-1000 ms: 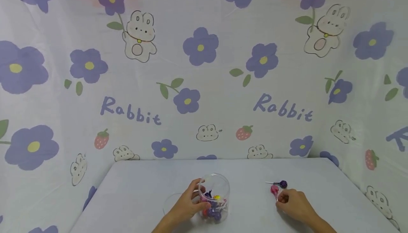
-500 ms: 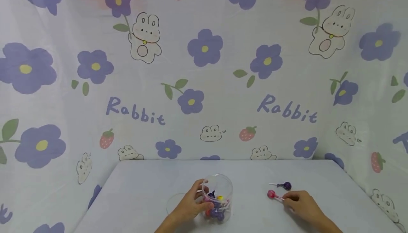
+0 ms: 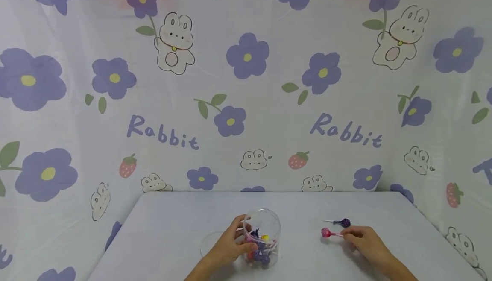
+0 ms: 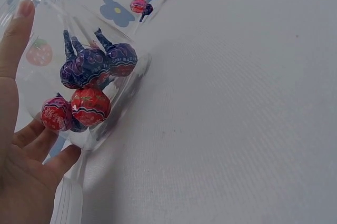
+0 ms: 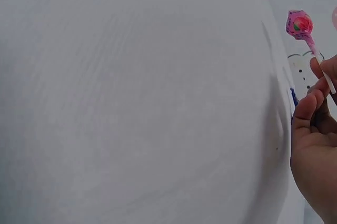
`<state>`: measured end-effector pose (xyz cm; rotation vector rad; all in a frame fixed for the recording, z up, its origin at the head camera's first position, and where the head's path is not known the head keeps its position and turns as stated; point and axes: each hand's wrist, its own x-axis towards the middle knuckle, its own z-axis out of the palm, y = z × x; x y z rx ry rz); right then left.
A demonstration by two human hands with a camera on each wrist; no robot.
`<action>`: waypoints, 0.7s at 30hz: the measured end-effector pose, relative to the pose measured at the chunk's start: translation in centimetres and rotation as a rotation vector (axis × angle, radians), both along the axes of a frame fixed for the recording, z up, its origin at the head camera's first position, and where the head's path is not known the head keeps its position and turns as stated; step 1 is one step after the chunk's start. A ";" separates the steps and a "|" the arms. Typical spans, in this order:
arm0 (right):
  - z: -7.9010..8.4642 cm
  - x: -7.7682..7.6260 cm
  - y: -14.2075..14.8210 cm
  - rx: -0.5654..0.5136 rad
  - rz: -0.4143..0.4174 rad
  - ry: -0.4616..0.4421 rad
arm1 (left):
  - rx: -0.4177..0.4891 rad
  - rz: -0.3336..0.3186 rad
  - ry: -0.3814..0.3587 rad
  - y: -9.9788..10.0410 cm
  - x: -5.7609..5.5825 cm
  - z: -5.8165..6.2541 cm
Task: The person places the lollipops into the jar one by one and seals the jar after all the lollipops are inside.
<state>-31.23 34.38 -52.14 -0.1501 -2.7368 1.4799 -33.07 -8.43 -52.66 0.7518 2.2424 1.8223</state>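
Note:
My left hand [image 3: 229, 247] grips a clear plastic jar [image 3: 273, 225] round its side. Inside the jar lie several wrapped lollipops [image 4: 87, 69], purple and red ones in the left wrist view. To the right, my right hand [image 3: 363, 243] pinches the white stick of a pink lollipop [image 3: 326, 232], whose head points left; in the right wrist view this pink lollipop [image 5: 299, 24] is held above the white surface. Just behind it a purple lollipop [image 3: 345, 222] lies on the table, its stick pointing left.
A clear round lid [image 3: 206, 239] lies left of the jar, partly hidden by my left hand. The white table [image 3: 184, 212] ends at a patterned cloth backdrop [image 3: 269, 101] with flowers and rabbits.
The pink lollipop has swung from hanging beside my fingers to lying level, head to the left. The left hand keeps its hold on the jar.

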 end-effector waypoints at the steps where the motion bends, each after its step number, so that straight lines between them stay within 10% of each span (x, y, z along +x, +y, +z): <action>1: 0.1 -0.1 0.0 -0.007 0.008 0.004 | 0.005 -0.003 0.000 0.0 0.0 0.0; 21: 6.3 -1.6 -5.3 -0.172 0.257 0.116 | 0.000 0.016 0.005 0.0 0.3 0.1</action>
